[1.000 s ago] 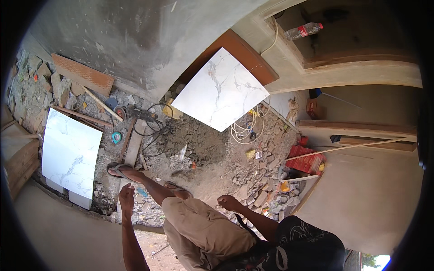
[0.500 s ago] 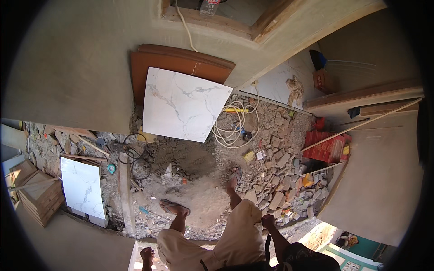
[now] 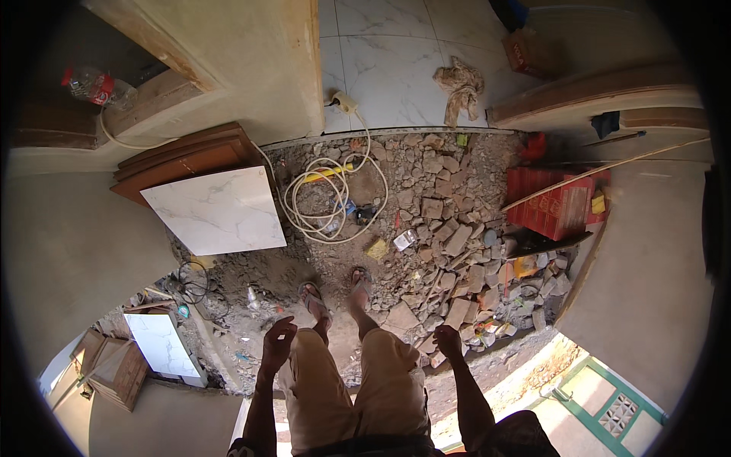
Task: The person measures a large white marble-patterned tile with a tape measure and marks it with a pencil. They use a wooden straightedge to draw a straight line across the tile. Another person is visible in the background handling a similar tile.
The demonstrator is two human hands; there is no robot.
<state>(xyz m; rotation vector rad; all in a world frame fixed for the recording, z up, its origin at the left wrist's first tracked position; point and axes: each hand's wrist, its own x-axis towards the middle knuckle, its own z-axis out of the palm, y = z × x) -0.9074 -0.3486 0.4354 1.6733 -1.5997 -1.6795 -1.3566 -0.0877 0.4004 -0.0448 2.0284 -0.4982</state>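
Note:
Nothing is in my left hand, which hangs in front of my left thigh with its fingers loosely bent and apart. My right hand is beside my right knee, above the broken rubble. Its fingers are half curled and dark in the shade, and I see nothing in them. Ahead on the left, a white marbled tile leans against a stack of brown boards. To its right, a coiled cream extension cord lies on the ground. Neither hand touches these things.
Loose rubble covers the ground around my sandalled feet. Red boxes stand at the right, crossed by a long thin stick. A doorway ahead opens onto a tiled floor with a crumpled cloth. Another marbled tile rests at the left.
My view has turned right, so the leaning tile and boards sit farther left. My left hand has risen from the lower edge to thigh height and loosened. My feet are closer together.

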